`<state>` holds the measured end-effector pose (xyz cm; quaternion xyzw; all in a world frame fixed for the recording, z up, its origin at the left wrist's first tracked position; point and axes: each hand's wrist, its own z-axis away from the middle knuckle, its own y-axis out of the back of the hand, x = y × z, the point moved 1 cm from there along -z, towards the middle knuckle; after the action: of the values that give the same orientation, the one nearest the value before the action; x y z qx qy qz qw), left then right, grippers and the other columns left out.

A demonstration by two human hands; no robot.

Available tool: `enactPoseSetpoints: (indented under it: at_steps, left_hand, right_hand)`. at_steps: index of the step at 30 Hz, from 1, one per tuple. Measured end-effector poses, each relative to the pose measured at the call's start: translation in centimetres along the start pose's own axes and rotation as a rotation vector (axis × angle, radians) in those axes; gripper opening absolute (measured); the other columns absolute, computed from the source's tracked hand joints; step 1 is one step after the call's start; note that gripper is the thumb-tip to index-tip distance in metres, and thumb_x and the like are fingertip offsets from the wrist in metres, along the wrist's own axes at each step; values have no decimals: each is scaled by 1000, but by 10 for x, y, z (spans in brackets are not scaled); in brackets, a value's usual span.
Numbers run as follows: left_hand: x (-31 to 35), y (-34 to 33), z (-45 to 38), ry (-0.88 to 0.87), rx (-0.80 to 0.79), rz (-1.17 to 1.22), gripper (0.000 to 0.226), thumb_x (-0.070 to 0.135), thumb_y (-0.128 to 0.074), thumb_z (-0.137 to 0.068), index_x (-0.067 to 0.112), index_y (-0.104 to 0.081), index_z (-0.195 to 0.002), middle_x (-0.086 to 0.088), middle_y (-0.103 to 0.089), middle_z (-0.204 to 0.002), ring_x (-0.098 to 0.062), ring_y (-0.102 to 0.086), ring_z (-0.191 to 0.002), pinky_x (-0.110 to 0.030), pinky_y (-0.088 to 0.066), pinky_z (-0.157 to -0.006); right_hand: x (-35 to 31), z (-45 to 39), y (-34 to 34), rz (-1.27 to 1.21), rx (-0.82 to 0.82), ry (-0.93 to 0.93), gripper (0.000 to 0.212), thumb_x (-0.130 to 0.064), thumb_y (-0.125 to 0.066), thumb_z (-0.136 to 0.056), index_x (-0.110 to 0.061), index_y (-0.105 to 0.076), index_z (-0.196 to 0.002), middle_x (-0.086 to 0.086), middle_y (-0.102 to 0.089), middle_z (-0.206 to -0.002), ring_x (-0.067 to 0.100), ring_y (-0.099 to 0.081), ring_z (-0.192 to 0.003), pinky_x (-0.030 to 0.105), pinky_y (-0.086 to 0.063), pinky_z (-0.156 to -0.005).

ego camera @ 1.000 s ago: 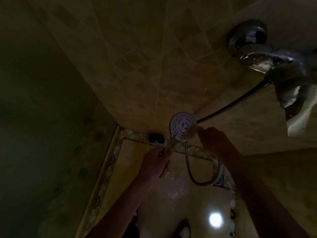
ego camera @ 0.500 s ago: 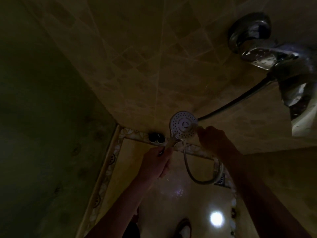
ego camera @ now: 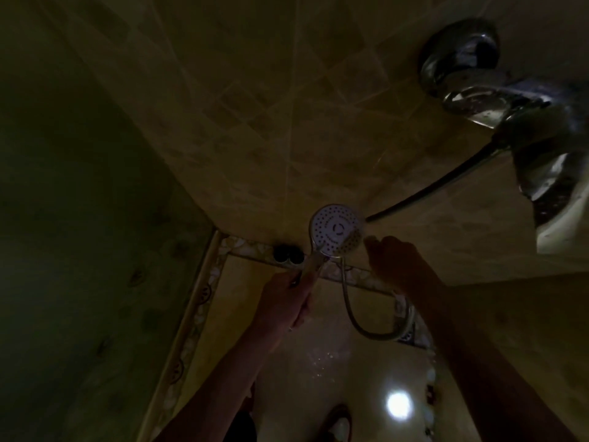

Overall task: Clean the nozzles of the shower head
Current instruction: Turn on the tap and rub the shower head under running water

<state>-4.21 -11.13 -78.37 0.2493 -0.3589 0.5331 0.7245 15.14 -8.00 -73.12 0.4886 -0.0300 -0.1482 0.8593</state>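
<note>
Chrome: the shower head (ego camera: pixel 335 230) was a round disc, its pale face dotted with nozzles and turned toward the camera, low against the tiled wall (ego camera: pixel 255 138).
Left arm: it rose from the bottom edge, forearm bare, reaching up and forward.
Left hand (ego camera: pixel 287 301): its fingers were curled round the handle below the disc, gripping it.
Right arm: it came in from the lower right, stretched toward the disc.
Right hand (ego camera: pixel 395 263): it hung just beside the right rim of the head; in the dim light I could not tell whether the fingertips touched it, nor how far the fingers were spread.
Hose (ego camera: pixel 363 327): a ribbed metal tube looped down from the handle and curved back up behind the right wrist.
Tap (ego camera: pixel 510 100): shiny metal, bulbous, spotted with drops, at the upper right.
Floor (ego camera: pixel 334 362): glossy, wet-looking, with one bright round reflection and a mosaic border.
</note>
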Motion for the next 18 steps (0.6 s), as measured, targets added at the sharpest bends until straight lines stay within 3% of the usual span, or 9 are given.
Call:
enactPoseSetpoints:
  at_steps: [3, 5, 6, 7, 9, 12, 15, 16, 18]
  left_hand:
    - [2, -3, 1, -10, -2, -3, 39, 39, -58, -94, 10, -54, -68, -2, -51, -49, -14, -40, -38, -23, -30, -39]
    - [2, -7, 1, -12, 4, -6, 38, 37, -57, -95, 10, -54, -68, -3, -50, -50, -15, -40, -38, -23, -29, -39]
    - [2, -8, 0, -7, 6, -8, 38, 37, -57, -95, 10, -54, -68, -3, -50, -49, -15, -39, -37, -22, -29, -38]
    - [2, -9, 0, -3, 6, -13, 38, 37, -57, -95, 10, -54, -68, -2, -50, -48, -14, -40, -36, -22, -29, -38]
    - [1, -10, 0, 3, 4, -22, 39, 36, -57, -95, 10, -54, -66, -2, -49, -47, -13, -39, -35, -22, -29, -37]
    - [1, -10, -1, 6, 6, -32, 38, 34, -57, -95, 11, -54, -66, -4, -50, -49, -13, -39, -35, -22, -29, -37]
    - [4, -10, 0, 6, -4, -30, 36, 32, -56, -96, 9, -54, -68, -5, -50, -50, -12, -39, -35, -21, -29, -36]
    - [5, -10, 0, 8, -6, -29, 36, 33, -56, -96, 9, -54, -69, -4, -50, -50, -12, -39, -35, -21, -29, -36]
    - [7, -10, 0, 5, -8, -38, 36, 35, -56, -96, 9, -55, -71, -3, -50, -50, -12, -38, -36, -22, -28, -37]
  right_hand:
    - [-5, 19, -5, 51, 24, 184, 46, -13, -30, -99, 4, -28, -142, 20, -53, -123, 31, -55, -114, 34, -45, -86]
    - [-12, 16, -10, 48, 49, 309, 32, -10, -33, -95, -9, -56, -118, 13, -60, -82, 25, -61, -71, 24, -46, -59]
    - [-15, 13, -6, -27, 67, 283, 23, -12, -33, -97, -18, -55, -101, 3, -49, -68, 18, -50, -58, 22, -38, -53]
    - [-16, 13, -3, -21, 23, 247, 19, -16, -33, -100, -20, -51, -96, 0, -40, -64, 15, -45, -57, 22, -35, -53]
    - [-18, 12, 3, -116, 21, 221, 25, -9, -36, -98, -10, -58, -109, 4, -49, -69, 29, -59, -72, 27, -42, -62]
    - [-12, 10, 15, -163, 10, 97, 27, -1, -43, -83, 10, -66, -93, 9, -50, -55, 32, -60, -53, 33, -47, -48]
    - [6, 8, 12, -390, -28, -32, 31, -15, -36, -100, 4, -56, -115, 0, -37, -66, 36, -61, -94, 32, -41, -72]
    - [0, 16, 16, -336, -127, 9, 31, -15, -48, -96, 7, -56, -115, 3, -47, -70, 35, -62, -97, 32, -44, -72]
    - [-10, 27, 7, 119, -14, 183, 47, -18, -80, -68, 12, -65, -100, 14, -63, -75, 28, -67, -75, 27, -48, -57]
